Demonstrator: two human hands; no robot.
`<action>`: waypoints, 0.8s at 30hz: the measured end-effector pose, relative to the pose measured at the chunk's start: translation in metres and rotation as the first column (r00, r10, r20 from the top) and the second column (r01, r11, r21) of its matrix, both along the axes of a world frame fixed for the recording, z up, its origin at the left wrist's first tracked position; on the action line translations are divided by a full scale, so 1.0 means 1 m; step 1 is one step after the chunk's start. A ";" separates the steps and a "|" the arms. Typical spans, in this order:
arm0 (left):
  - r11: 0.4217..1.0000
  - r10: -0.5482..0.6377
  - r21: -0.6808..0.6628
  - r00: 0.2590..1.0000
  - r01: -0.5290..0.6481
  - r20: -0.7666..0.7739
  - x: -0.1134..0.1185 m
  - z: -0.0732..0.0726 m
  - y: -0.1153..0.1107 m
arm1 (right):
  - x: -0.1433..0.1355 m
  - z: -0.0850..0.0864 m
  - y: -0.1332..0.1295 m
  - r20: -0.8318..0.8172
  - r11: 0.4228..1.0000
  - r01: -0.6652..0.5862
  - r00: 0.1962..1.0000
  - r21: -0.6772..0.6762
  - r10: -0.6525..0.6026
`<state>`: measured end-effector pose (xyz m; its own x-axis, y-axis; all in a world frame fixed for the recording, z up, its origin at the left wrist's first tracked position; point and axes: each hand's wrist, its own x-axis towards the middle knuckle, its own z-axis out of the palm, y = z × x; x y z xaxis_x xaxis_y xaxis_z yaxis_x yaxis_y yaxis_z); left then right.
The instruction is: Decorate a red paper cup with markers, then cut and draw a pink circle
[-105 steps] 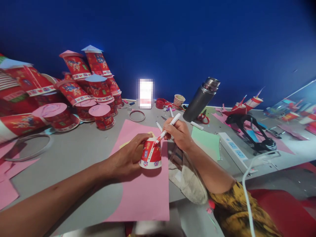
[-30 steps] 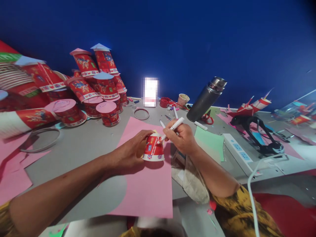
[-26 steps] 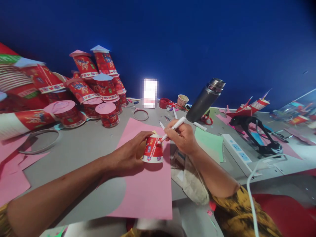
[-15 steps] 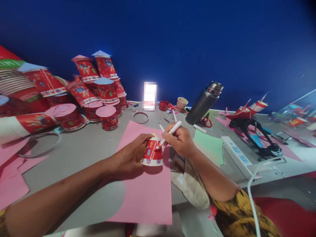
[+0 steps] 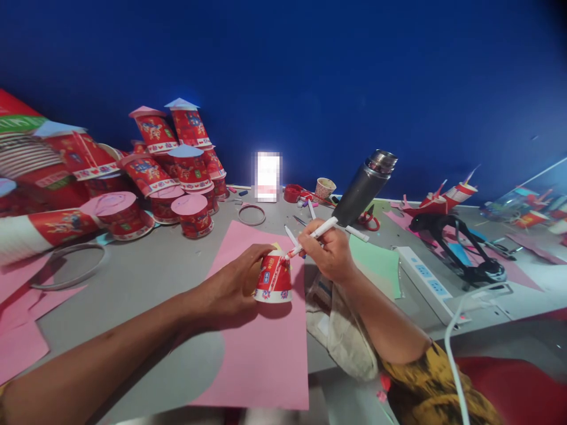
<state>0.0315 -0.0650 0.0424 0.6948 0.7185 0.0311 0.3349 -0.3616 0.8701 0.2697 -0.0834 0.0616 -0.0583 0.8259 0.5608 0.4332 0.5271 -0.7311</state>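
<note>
My left hand (image 5: 230, 283) grips the red cup (image 5: 273, 277) above the pink paper's far half, presumably steadying it; my right hand (image 5: 330, 251) pinches the marker (image 5: 316, 235), tip at the cup's side.

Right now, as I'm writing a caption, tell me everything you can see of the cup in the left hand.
The cup is red and looks like paper, with a white flowered band round its wide end, a small blue label and a slanting pale strip. It is upside down, wide end lowest, over the pink sheet; contact there is unclear. The left hand grips its side, and the marker in the right hand meets or nearly meets it near the top. Its inside is hidden.
</note>
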 end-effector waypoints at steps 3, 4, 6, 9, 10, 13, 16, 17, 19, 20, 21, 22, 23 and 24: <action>1.000 -0.003 -0.024 1.000 0.003 0.014 0.000 -0.001 0.000 | 0.000 0.000 -0.001 0.072 1.000 0.004 0.997 0.027 -0.006; 1.000 -0.002 -0.026 1.000 0.002 0.020 0.000 -0.001 0.000 | 0.000 0.000 -0.001 0.077 0.998 0.031 0.996 0.052 -0.035; 1.000 0.001 -0.020 1.000 -0.001 0.027 0.000 0.000 0.000 | 0.001 0.000 -0.001 0.047 0.994 0.073 0.996 0.086 -0.078; 0.999 0.001 -0.035 1.000 0.000 0.008 0.001 0.003 -0.001 | 0.001 -0.001 0.000 0.044 0.997 0.039 0.998 0.062 -0.041; 0.999 0.005 -0.047 1.000 -0.005 0.003 0.001 0.003 -0.002 | 0.001 -0.001 0.000 0.063 0.998 0.026 0.998 0.049 -0.029; 0.998 0.024 -0.060 1.000 -0.023 0.018 0.002 0.004 -0.002 | 0.001 -0.001 0.001 0.073 0.996 0.068 0.995 0.061 -0.072; 0.999 0.026 -0.035 1.000 -0.026 0.008 0.001 0.003 -0.001 | 0.002 -0.001 0.003 -0.002 0.997 0.064 0.998 0.034 -0.064; 0.999 0.021 -0.037 1.000 -0.021 -0.007 0.001 0.003 -0.001 | 0.003 -0.001 0.003 -0.011 0.999 0.032 0.999 0.009 -0.032; 0.999 0.013 -0.037 1.000 -0.013 -0.025 0.001 0.003 0.000 | 0.004 -0.001 0.004 -0.011 0.999 -0.016 1.000 -0.033 0.015; 0.999 0.013 -0.032 1.000 -0.014 -0.025 0.000 0.003 0.001 | 0.004 -0.002 0.005 -0.014 0.999 -0.012 1.000 -0.042 0.012; 1.000 0.018 -0.023 1.000 -0.018 -0.025 0.000 0.003 0.001 | 0.005 -0.002 0.006 -0.026 0.999 0.008 1.000 -0.047 -0.010; 1.000 0.022 -0.016 0.999 -0.022 -0.025 0.000 0.003 0.001 | 0.005 -0.003 0.006 -0.046 0.998 0.033 0.998 -0.053 -0.035; 1.000 0.024 -0.015 0.999 -0.025 -0.027 0.000 0.003 0.001 | 0.006 -0.003 0.007 -0.069 0.997 0.048 0.996 -0.064 -0.052; 0.999 0.027 -0.026 0.999 -0.028 -0.027 0.000 0.003 0.001 | 0.006 -0.003 0.007 -0.088 0.996 0.045 0.995 -0.078 -0.052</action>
